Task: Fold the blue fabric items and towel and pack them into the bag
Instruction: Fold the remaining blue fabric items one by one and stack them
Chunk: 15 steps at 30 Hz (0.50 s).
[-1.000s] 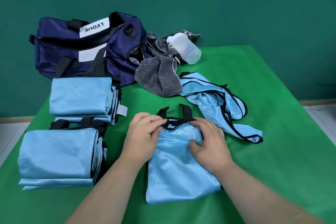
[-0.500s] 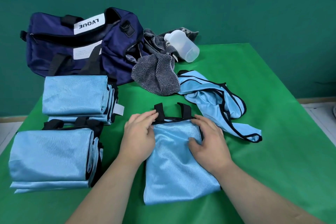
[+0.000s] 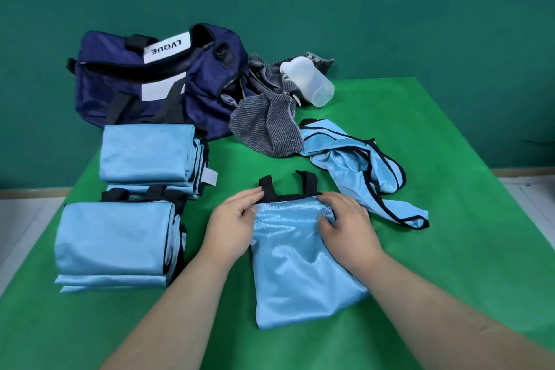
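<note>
A folded light-blue fabric item point(image 3: 294, 273) with black trim lies on the green table point(image 3: 450, 249) in front of me. My left hand point(image 3: 234, 219) pinches its top left corner by the black strap. My right hand point(image 3: 345, 225) grips its top right corner, thumb on the cloth, which is wrinkled there. An unfolded blue item point(image 3: 360, 165) lies crumpled to the right behind it. A grey striped towel point(image 3: 270, 126) lies bunched beside the navy bag point(image 3: 156, 78) at the back left; the bag's open end faces the towel.
Two stacks of folded blue items sit on the left, one nearer point(image 3: 117, 237) and one farther point(image 3: 147, 156) in front of the bag. A translucent plastic bottle point(image 3: 312, 81) lies on its side behind the towel. A teal wall stands behind the table.
My hands have spread to the item's two top corners and taken hold of them. The cloth near the top now shows wrinkles.
</note>
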Each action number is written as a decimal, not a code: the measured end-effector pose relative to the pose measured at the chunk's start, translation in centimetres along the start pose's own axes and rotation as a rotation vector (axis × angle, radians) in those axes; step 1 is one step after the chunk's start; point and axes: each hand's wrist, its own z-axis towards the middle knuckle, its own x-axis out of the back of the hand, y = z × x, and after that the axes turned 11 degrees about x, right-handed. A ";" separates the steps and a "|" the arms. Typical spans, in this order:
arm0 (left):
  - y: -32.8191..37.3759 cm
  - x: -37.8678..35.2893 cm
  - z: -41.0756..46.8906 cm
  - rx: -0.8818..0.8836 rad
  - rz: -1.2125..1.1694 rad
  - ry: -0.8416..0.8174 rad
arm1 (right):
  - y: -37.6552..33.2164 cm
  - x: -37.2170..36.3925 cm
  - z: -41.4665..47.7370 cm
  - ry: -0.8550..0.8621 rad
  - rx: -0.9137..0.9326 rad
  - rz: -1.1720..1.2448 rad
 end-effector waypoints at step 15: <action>-0.4 -0.8 -8.1 -0.424 0.981 -0.239 | -2.4 1.3 -5.3 -0.447 0.331 -0.385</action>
